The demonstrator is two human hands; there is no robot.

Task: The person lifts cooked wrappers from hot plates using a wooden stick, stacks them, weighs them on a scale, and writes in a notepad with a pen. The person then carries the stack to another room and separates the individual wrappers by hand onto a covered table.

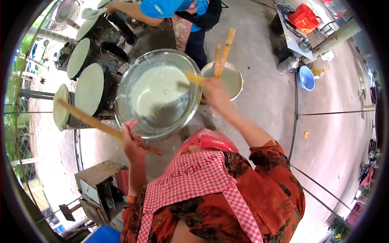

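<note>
My left hand (133, 141) is closed round a long, flat wooden stick (91, 120). The stick's far end lies over the nearest pale round top (60, 108) on the left; whether they touch I cannot tell. In front of me stands a wide metal basin (190, 109) holding white batter (162, 87). My right hand (216, 94), blurred, grips a short yellowish tool (194, 78) whose tip reaches over the basin's right rim; its kind is unclear. Just beyond that hand is a bucket (240, 83) of cloudy liquid with two wooden sticks (227, 46) standing in it.
More pale round tops (90, 89) on dark stands line the left side. Ahead, a person in a blue shirt (158, 7) reaches left. A wooden box (99, 174) sits at lower left. A side table (283, 36) and blue tub (306, 78) stand at right.
</note>
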